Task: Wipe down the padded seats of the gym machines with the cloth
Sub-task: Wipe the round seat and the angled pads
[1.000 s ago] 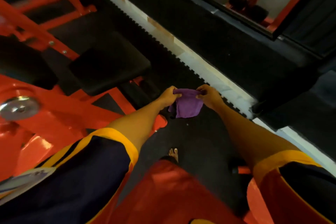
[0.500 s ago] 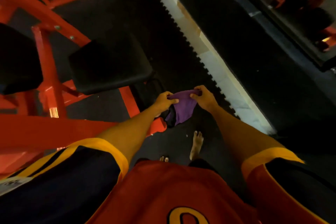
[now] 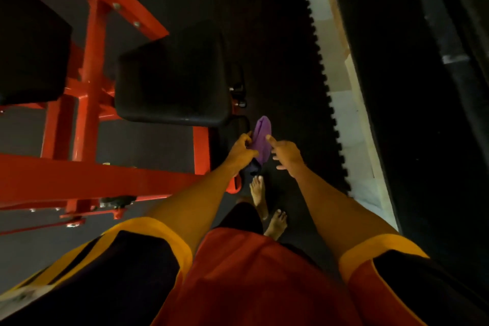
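The cloth in my left hand is purple, and its low end looks dark blue. The seat is plain black, and so is the pad beside it. The frame is bright orange-red with little silver bolts. The floor mat is black, and its edge has a zigzag pattern like teeth. Next to it runs a strip of white and cream. My sleeves are dark with a yellow band at the end, and my shirt is red
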`<action>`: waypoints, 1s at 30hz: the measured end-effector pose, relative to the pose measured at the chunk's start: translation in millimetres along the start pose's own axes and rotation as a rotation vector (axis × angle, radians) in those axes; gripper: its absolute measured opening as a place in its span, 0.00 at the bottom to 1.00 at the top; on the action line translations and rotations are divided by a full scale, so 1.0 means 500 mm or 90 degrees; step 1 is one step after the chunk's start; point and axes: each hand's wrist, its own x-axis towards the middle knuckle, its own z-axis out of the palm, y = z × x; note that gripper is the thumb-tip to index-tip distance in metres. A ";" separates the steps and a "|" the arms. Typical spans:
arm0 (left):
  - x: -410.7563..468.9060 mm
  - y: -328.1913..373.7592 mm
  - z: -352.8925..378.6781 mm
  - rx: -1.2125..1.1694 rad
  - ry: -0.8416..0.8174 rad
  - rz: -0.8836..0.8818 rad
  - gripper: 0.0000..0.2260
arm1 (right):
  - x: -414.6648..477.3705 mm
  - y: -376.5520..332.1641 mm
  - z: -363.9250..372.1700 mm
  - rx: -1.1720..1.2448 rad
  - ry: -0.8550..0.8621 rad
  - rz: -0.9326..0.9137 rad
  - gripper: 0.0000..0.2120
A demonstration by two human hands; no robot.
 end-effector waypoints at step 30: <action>0.598 -0.301 0.133 -0.352 0.327 -0.354 0.16 | 0.633 0.031 0.139 -0.255 -0.017 -0.271 0.14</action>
